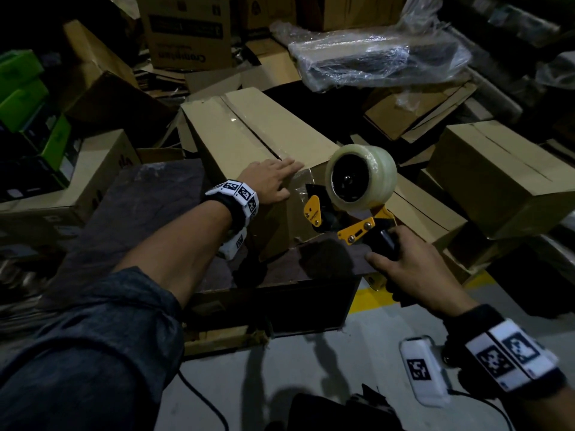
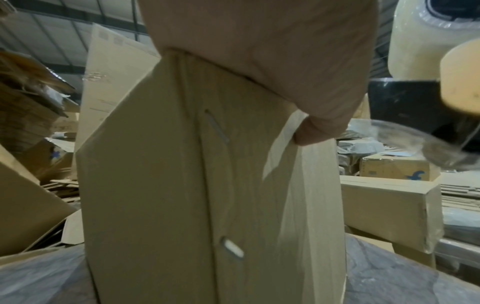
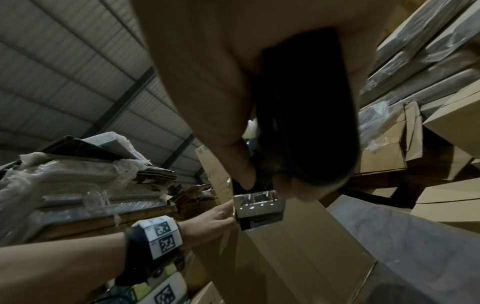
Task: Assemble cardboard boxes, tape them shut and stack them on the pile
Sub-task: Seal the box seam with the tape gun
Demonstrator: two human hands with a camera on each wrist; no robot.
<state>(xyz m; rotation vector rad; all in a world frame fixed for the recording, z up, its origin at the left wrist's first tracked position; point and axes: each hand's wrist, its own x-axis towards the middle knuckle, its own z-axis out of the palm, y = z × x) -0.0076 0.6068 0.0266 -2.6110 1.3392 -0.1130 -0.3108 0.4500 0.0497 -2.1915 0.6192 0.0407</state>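
A long brown cardboard box (image 1: 249, 135) lies on a dark work surface (image 1: 149, 206), clear tape running along its top seam. My left hand (image 1: 273, 178) rests flat with straight fingers on the box's near top corner; in the left wrist view the box side (image 2: 161, 185) fills the frame under the palm (image 2: 259, 51). My right hand (image 1: 413, 272) grips the black handle of a yellow tape dispenser (image 1: 357, 213) with a clear tape roll (image 1: 364, 175), held against the box's near end. In the right wrist view, the fingers (image 3: 207, 102) wrap the dark handle (image 3: 306, 113).
A taped box (image 1: 504, 172) sits at the right, with flat cardboard (image 1: 413, 113) behind it. A plastic-wrapped bundle (image 1: 373, 57) and printed cartons (image 1: 189, 32) stand at the back. Green boxes (image 1: 25, 88) are at the left. Grey floor with a yellow line (image 1: 370, 297) lies below.
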